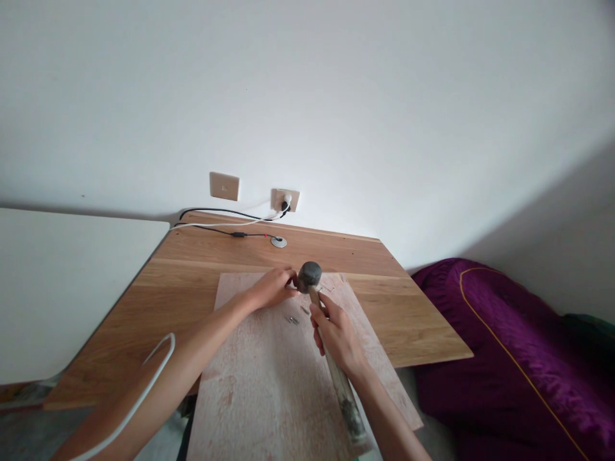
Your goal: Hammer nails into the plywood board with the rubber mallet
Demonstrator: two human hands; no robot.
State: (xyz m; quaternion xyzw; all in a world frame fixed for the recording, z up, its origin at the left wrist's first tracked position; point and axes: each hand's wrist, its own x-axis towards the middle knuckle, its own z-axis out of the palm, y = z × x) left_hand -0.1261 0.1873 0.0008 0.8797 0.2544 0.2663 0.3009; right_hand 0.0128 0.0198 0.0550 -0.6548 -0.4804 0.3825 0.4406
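Observation:
My right hand is wrapped round the wooden handle of a hammer, high up near its dark, rounded head. The handle slants down towards me, its lower end blackened. Left of the head, my left hand rests low over a pale, worn board, thumb and fingers pinched together. What they hold, if anything, is hidden by the fingers and the hammer head. Several small metal nails lie loose on the board between my hands, and more small thin pieces lie right of the head.
The board lies on a wooden tabletop against a white wall. Cables run along the back to a wall socket, near a round cable hole. A white panel stands left; purple fabric is right.

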